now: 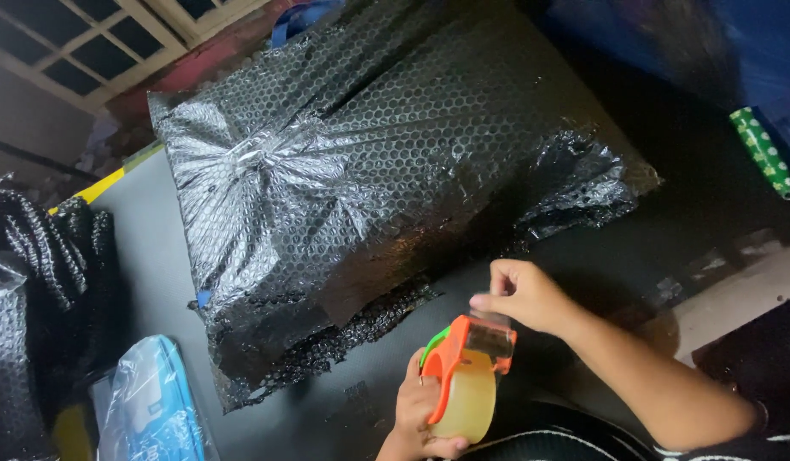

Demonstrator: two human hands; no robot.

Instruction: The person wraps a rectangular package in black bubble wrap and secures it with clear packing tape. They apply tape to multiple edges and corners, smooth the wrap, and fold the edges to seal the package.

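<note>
Head view: left hand (420, 418) grasps an orange tape dispenser (463, 376). Right hand (523, 294) pinches its tape end (489, 318). Beyond both hands lies a black bubble-wrapped parcel (369, 171).

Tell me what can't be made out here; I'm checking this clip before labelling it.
Head view only:
- What is inside the big parcel: black bubble wrap covers it all.
- The tape's free end: the right hand pinches at the orange tape dispenser, but clear tape barely shows.
- The left hand: cut by the bottom edge.
- The blue plastic pack: cut off below, glare on it.
- Top right: blurred blue shape.
</note>
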